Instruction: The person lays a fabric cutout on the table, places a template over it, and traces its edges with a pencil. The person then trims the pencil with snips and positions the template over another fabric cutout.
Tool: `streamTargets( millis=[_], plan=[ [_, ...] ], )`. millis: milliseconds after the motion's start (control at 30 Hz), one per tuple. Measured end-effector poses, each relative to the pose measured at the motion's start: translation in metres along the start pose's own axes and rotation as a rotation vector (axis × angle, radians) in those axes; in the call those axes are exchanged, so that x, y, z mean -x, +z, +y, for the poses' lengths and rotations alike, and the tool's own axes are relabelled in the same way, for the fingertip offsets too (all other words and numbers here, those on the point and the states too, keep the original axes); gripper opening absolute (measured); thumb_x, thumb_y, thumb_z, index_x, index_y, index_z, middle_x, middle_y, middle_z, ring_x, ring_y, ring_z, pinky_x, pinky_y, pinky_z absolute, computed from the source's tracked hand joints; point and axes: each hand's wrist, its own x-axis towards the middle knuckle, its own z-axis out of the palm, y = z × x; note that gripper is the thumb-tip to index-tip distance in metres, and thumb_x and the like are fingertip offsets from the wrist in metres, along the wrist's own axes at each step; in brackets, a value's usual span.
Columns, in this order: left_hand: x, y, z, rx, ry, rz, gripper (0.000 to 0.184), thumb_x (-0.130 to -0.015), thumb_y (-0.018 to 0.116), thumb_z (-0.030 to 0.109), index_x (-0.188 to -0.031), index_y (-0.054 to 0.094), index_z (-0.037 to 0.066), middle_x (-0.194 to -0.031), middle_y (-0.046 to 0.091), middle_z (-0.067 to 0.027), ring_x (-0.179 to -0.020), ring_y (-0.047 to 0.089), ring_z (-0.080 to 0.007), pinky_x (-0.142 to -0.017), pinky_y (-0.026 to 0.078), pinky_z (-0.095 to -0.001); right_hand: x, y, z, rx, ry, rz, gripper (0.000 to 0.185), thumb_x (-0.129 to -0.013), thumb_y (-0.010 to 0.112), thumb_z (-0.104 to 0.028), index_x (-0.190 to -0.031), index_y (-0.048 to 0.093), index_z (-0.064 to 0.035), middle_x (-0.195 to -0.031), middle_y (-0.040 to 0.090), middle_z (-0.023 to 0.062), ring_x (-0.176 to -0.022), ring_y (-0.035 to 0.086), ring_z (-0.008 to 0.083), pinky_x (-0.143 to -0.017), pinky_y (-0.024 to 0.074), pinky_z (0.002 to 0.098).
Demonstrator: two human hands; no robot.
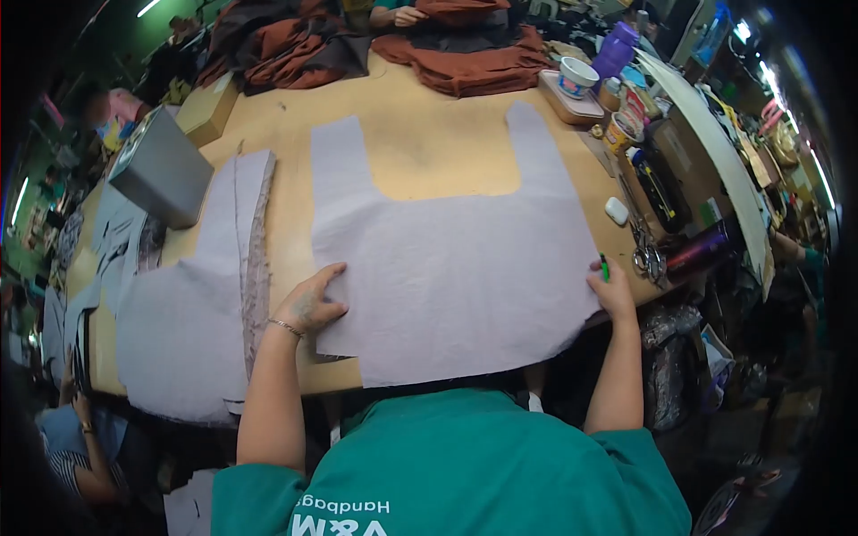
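Observation:
A large pale lilac-grey fabric panel [456, 268] with two upright strips and a wide notch between them lies flat on the tan table [420, 161]. At its left edge is my left hand [311, 302], thumb and fingers spread apart, touching the cloth's border. My right hand [613, 290] is at the panel's right edge, fingers bent around a green pen [605, 267]. Whether it also pinches the fabric is hard to see. Left of the panel lies a stack of similar cut pieces [192, 313] with a layered, rough edge.
A grey metal block [161, 170] and a yellow box [206, 109] stand at the left. Rust-brown fabric [483, 67] lies at the far side, near another person's hand [409, 16]. Scissors [648, 259], a purple tumbler [702, 250] and a white cup [576, 79] line the right side.

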Motion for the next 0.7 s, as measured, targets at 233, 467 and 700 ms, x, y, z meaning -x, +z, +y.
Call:
streamTargets(
  millis=[233, 467, 700],
  plan=[
    [-0.021, 0.015, -0.021, 0.031, 0.076, 0.265, 0.051, -0.065, 0.063, 0.013, -0.111, 0.046, 0.003, -0.108, 0.052, -0.0148, -0.102, 0.048, -0.0234, -0.087, 0.036, -0.0285, -0.006, 0.002, -0.006, 0.054, 0.085, 0.098, 0.021, -0.064, 0.057, -0.01, -0.082, 0.055, -0.0009, -0.073, 0.057, 0.0139, -0.071, 0.056, 0.0233, -0.066, 0.0426, 0.0316],
    [-0.019, -0.012, -0.028, -0.026, 0.011, 0.207, 0.043, -0.067, 0.064, 0.023, -0.104, 0.052, 0.003, -0.094, 0.056, -0.0098, -0.084, 0.052, -0.0157, -0.07, 0.042, -0.0258, -0.02, 0.012, -0.004, 0.077, -0.071, 0.153, 0.022, -0.064, 0.058, -0.013, -0.083, 0.055, -0.0017, -0.078, 0.058, 0.0167, -0.074, 0.057, 0.0295, -0.067, 0.043, 0.0347],
    [-0.098, -0.036, -0.009, 0.334, -0.278, 0.459, 0.047, -0.074, 0.055, 0.038, -0.109, 0.049, 0.008, -0.085, 0.055, -0.0063, -0.07, 0.053, -0.015, -0.058, 0.043, -0.0261, -0.02, 0.011, -0.002, 0.121, -0.047, 0.12, 0.023, -0.063, 0.062, -0.013, -0.082, 0.055, -0.0024, -0.074, 0.058, 0.0159, -0.072, 0.057, 0.0296, -0.065, 0.0432, 0.035]
  ],
)
